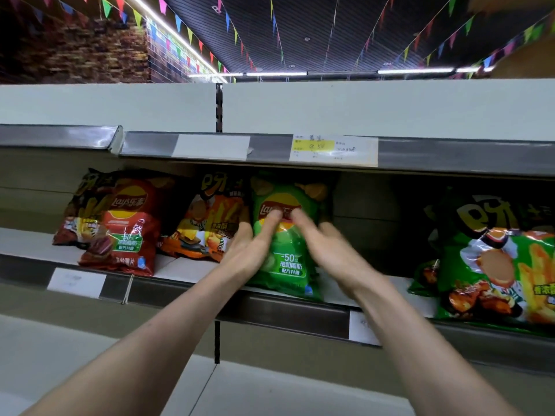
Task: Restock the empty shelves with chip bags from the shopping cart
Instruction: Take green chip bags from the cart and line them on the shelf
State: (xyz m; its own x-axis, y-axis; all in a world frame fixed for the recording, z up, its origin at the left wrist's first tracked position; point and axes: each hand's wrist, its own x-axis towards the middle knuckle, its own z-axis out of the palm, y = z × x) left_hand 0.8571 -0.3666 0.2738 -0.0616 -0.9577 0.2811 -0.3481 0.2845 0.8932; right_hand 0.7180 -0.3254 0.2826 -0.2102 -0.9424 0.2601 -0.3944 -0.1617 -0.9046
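Green bag (286, 265) stood upright near the front edge of the shelf (180, 270), just beside the orange bag (210, 223), its long axis vertical, top seam up and printed face toward you. You had your left hand (249, 246) and right hand (326, 246) on that face, fingers straight and close together, gripping nothing. You were probably pressing it back so it stood square.

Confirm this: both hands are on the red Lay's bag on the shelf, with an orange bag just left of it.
Wrong colour. In the head view the left hand and right hand are on the green Lay's bag on the shelf, with the orange bag just left of it.
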